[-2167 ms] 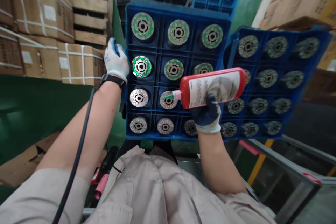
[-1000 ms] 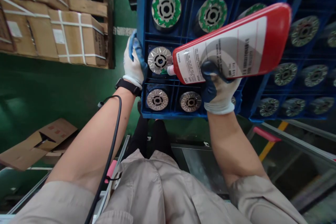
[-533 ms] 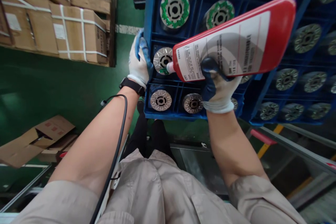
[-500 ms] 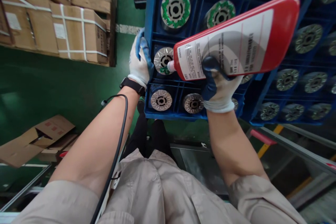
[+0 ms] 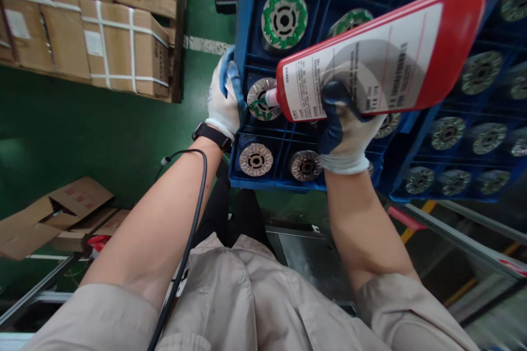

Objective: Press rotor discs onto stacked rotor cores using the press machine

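— Green floor [image 5: 82,131] shows beside the work. What lies nearest?

— Front row of the blue tray [image 5: 244,22]: a left disc [image 5: 256,169] and a middle disc [image 5: 307,174], each in its own compartment, both bare of green. Another, further right, is mostly hidden by the right hand [image 5: 348,131].

— What is that hand doing?

— Its grip is closed round a red bottle [image 5: 370,60], thumb across the label, with the nozzle [image 5: 272,97] over the second row's left disc [image 5: 259,86]. Whether the tip touches, I can't tell. The left hand [image 5: 225,93] is at the tray's left edge, fingers slightly curled; I can't tell how firmly it grips.

— How far along?

— I'd judge that disc partly done: green on its near side, bare metal on the far. Behind it, the third row's left disc [image 5: 284,33] wears a full green ring, and other discs further back show green too. The near rows seem left, though the bottle hides some compartments.

— Other containers?

— Rightward, a second tray [image 5: 436,158] of discs, apparently uncoated. Off to the left, strapped cartons [image 5: 119,46], contents unseen.
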